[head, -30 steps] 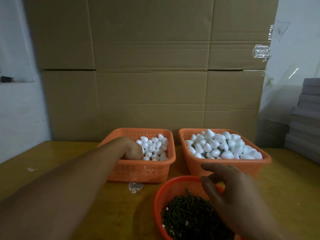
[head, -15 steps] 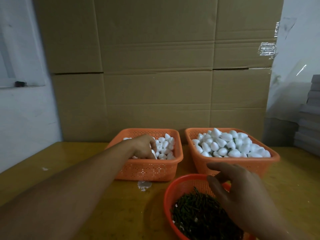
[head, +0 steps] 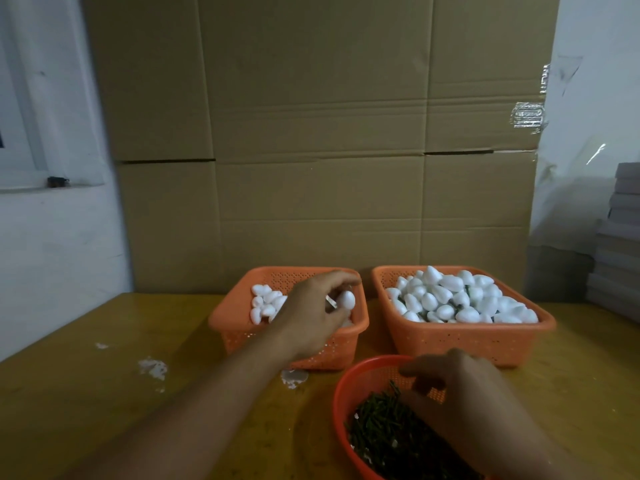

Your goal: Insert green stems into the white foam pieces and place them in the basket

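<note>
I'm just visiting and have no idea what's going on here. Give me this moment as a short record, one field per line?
Setting: yellow table in front of cardboard boxes
Left hand: over the left orange basket, holds one white foam piece
Right hand: fingers curled over the round red basket of green stems; whether it holds a stem cannot be told
Right orange basket: heaped with white foam pieces
Table litter: white foam scraps
</note>
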Tool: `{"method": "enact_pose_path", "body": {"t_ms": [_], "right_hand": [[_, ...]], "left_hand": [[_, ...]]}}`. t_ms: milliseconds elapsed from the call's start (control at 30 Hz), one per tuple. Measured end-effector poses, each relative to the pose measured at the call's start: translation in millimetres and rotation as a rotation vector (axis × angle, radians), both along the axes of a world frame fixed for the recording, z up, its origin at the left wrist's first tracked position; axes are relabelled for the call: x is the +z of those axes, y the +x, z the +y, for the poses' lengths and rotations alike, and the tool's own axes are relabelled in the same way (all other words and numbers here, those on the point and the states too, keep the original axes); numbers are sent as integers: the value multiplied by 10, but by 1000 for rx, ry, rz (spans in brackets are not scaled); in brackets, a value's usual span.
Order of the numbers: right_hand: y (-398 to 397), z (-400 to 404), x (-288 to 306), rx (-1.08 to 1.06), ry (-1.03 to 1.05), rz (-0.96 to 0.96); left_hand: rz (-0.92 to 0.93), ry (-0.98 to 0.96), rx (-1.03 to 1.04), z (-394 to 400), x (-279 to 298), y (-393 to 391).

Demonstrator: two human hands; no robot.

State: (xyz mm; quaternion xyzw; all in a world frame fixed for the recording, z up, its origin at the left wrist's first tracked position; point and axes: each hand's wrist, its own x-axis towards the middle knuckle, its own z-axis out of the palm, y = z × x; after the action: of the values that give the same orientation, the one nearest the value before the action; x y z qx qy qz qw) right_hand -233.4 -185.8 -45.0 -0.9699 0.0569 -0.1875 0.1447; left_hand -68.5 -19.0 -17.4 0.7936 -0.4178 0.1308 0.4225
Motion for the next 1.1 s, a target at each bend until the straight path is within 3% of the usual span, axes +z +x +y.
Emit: {"method": "enact_pose_path", "body": {"t_ms": [233,500,767,900,1100], "right_hand": [[28,29,33,83,-40,239],[89,203,8,135,-175,457],[103,239,-55,66,-195,373],[96,231,-62,43,-147,311],[79,155,-66,17,40,57]], "left_hand": [[157,-114,-156,112,-263,-481],[602,-377,-348,140,-527,-670],[692,-417,-430,128,-520,-715],[671,-393,-378,157,-499,-718],[637,-414,-351,190,-445,-730]]}}
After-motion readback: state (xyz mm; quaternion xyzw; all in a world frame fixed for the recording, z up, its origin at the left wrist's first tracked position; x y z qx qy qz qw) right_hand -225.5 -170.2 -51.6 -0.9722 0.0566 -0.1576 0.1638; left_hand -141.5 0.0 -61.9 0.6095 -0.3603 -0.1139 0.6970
